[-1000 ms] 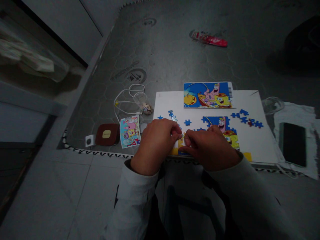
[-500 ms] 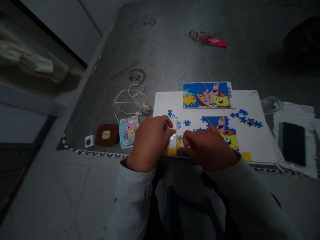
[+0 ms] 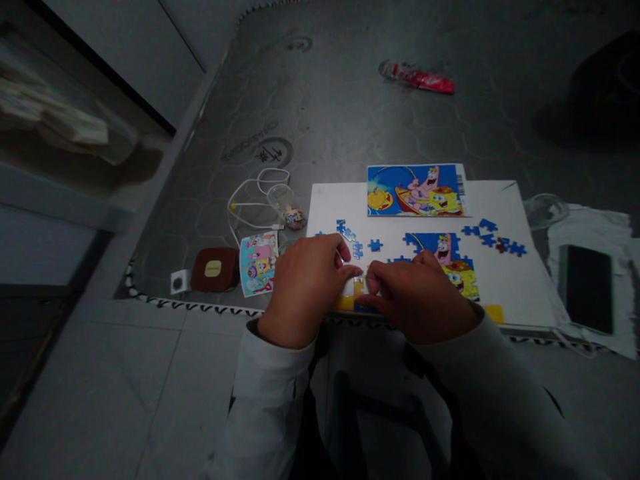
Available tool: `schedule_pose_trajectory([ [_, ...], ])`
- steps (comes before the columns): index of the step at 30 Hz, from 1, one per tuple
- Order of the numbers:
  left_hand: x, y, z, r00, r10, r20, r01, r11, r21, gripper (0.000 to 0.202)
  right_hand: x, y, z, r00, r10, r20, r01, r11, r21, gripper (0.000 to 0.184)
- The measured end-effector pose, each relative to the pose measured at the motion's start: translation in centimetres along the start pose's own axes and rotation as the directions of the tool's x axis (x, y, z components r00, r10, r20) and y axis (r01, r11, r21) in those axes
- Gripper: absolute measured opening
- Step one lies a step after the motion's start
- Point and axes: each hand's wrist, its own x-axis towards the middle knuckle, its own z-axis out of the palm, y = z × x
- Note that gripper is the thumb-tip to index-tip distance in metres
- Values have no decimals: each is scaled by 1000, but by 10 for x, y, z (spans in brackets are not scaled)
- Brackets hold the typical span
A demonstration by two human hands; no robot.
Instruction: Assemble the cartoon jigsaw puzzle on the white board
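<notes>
Puzzle (image 3: 461, 277): partly joined, flat on the near half of the white board (image 3: 520, 287), toward its right side; the right hand covers some of it.
Small joined strip (image 3: 359, 291): at the board's near edge, left of its middle, between the two hands; yellow and blue show.
Left hand (image 3: 306, 285): over the board's near left part, thumb and forefinger bent toward each other beside the strip; cannot tell whether they grip a piece.
Right hand (image 3: 425, 297): over the board's near edge, fingers curled at the strip's right side; cannot tell whether they are closed on anything.
Single blue piece (image 3: 375, 245): on the board, just beyond the gap between the hands.
Left pieces (image 3: 349, 235): a short slanting row on the board's left part.
Right pieces (image 3: 488, 239): a loose blue cluster on the board's right part.
Picture card (image 3: 416, 191): across the board's far edge, cartoon figures in a boat.
Left of the board: a cartoon sheet (image 3: 257, 263), brown box (image 3: 215, 269), white cable (image 3: 234, 215) and clear cup (image 3: 287, 205), all on the grey counter (image 3: 330, 120).
Right of the board: a dark phone (image 3: 586, 288) on white paper.
Beyond the board: a red wrapper (image 3: 427, 81).
</notes>
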Motion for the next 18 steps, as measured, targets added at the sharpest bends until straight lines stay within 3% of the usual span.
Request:
schedule_pose_trajectory([
  [5,-1,1,0,1000,2,7,-2,1000,-5,18,-1,5,0,1000,-18,-22,17,999,-45,24],
  [12,0,4,0,999,33,34,-32,999,-34,16,-2,16,-10,998,51,-35,-55,991,-122,23],
  [18,0,2,6,996,70,51,-67,996,-61,15,-2,11,-10,998,43,-40,-47,992,-113,20],
])
